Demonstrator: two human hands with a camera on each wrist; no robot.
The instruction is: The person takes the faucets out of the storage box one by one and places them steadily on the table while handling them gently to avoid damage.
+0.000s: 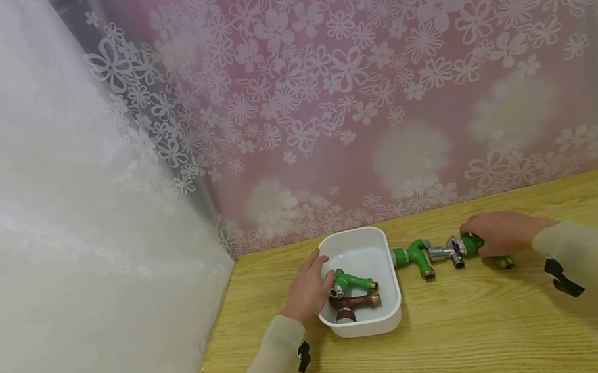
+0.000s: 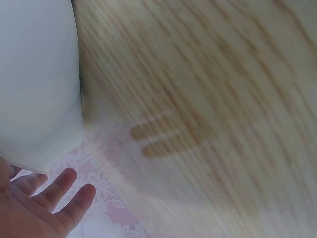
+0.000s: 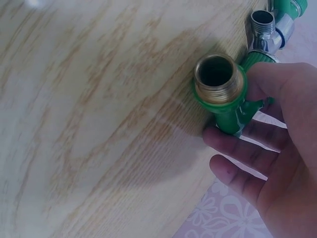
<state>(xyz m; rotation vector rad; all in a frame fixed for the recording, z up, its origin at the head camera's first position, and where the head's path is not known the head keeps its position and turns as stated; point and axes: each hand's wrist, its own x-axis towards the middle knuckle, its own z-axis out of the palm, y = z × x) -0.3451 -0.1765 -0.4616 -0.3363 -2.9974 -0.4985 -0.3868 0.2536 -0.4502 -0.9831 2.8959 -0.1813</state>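
Right hand (image 1: 505, 231) gripping green tap (image 3: 228, 120), brassy thread (image 3: 224, 96)

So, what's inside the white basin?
A green tap and a brown tap lie in the white basin. Whatever is beneath them is covered, and the left hand hides part of the basin's left edge.

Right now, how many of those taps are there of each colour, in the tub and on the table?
Green: 3, a green tap in the white tub, another green tap beside it and a third green tap in the right hand.
Brown: 1, the brown tap in the tub.
Silver: 1, the silver tap on the table.
Total: 5
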